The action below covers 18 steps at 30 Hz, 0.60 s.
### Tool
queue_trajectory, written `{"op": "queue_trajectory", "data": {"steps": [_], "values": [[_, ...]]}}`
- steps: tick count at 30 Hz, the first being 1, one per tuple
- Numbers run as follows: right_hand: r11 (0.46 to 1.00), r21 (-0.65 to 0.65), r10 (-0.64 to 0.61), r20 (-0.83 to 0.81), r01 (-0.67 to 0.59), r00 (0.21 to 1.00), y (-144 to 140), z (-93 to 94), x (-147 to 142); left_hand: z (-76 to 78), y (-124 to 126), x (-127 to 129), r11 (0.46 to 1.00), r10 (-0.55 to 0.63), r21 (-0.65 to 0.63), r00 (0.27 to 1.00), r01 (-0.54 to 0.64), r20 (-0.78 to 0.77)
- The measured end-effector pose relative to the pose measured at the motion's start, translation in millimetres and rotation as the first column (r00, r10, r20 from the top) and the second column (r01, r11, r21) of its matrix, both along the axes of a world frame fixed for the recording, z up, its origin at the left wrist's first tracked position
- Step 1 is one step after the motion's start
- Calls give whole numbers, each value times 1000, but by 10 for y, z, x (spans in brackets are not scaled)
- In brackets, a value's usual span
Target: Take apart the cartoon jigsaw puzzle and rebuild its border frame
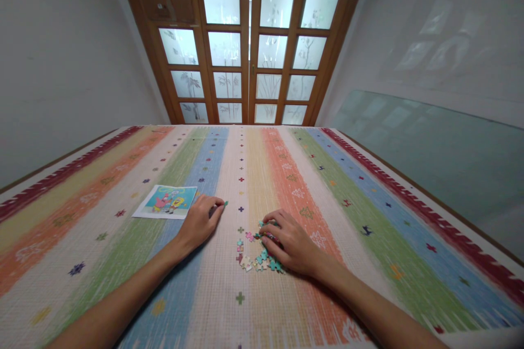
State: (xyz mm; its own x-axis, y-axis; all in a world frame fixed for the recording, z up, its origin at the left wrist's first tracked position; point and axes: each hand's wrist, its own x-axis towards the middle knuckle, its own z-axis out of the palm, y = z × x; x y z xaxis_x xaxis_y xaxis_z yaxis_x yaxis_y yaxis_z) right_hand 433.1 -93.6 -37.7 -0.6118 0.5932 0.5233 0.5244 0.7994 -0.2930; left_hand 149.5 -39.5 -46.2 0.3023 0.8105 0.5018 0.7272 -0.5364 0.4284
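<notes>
A striped woven mat (254, 163) in many colours spreads before a wooden door with frosted panes (249, 43), and we have both hands down on it among jigsaw pieces.

Our left hand (200, 222) lies palm down with its fingers curled loosely, their tips touching a small green puzzle piece (225, 203) that pokes out just past them; whether they pinch it we cannot tell. Just to the outer side of that hand's knuckles lies a cartoon picture card (167, 201), flat on the mat. Our right hand (289, 242) rests with fingers bent over a loose heap of puzzle pieces (251, 253), fingertips touching the pieces at the far edge; more pieces lie scattered beside and under the thumb side. The two hands are near, not touching.
</notes>
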Motion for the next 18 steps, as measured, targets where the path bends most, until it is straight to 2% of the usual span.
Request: {"op": "queue_trajectory", "data": {"steps": [4,9,18], "values": [[1000,-4,-6,-5,6,1000,1,-19,0,-27,-73,50,995,48,91,981,-32,-187],[1000,-5,-5,-9,5,1000,-6,-6,-2,32,-236,196,989,141,107,909,-107,-392],[1000,-4,-2,-1,2,1000,-1,1,3,31,-213,163,977,207,65,856,-201,-473]]}}
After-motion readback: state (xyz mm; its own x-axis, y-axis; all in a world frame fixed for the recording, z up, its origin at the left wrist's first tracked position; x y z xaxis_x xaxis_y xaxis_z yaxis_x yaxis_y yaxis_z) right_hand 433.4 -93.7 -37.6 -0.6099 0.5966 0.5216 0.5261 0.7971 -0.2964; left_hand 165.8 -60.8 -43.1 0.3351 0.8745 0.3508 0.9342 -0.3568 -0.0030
